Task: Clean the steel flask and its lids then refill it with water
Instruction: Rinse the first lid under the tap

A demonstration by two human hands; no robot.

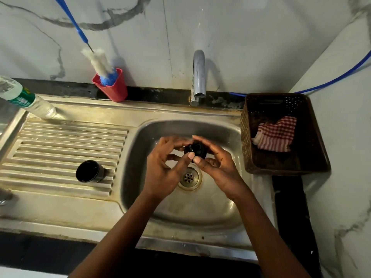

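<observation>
Over the sink basin (pixel 218 209), both my hands hold a small black inner lid (pixel 197 149) above the drain. My left hand (pixel 168 167) pinches its left side, thumb on the near edge. My right hand (pixel 216 163) cups it from the right, thumb on the near edge too. A black cup-shaped outer lid (pixel 89 171) lies on its side on the ribbed drainboard (pixel 60 141), mouth toward me. The steel flask body is not clearly in view; a metal edge (pixel 5 196) shows at the far left.
The chrome tap (pixel 198 77) stands behind the basin; I cannot see water running. A red cup (pixel 112 87) holds a blue-handled bottle brush (pixel 100 63). A plastic water bottle (pixel 26 99) leans at the left. A brown basket (pixel 281 135) with a checked cloth (pixel 275 135) sits right.
</observation>
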